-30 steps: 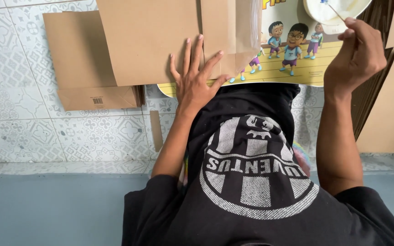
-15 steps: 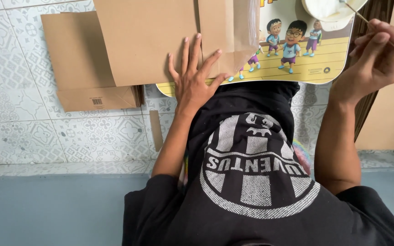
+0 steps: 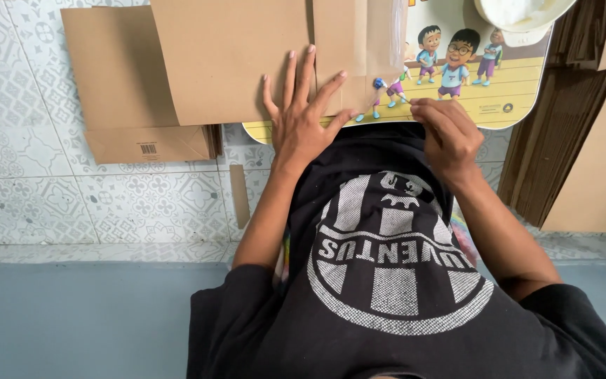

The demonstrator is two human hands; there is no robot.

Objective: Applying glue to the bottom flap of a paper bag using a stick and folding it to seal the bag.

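My left hand lies flat with its fingers spread on a brown paper sheet, pressing it onto a yellow board printed with cartoon children. My right hand pinches a thin stick with a blue tip. The tip touches the lower edge of a folded flap of the sheet, just right of my left fingers. A white bowl stands on the board's far right corner, half cut off by the frame.
A flat pile of brown paper bags lies to the left on the patterned tile floor. More brown sheets are stacked at the right. A small brown paper strip lies by my left forearm.
My right hand has come down from the white bowl with the stick, to the flap's edge beside my left hand. The left hand has stayed flat on the sheet.
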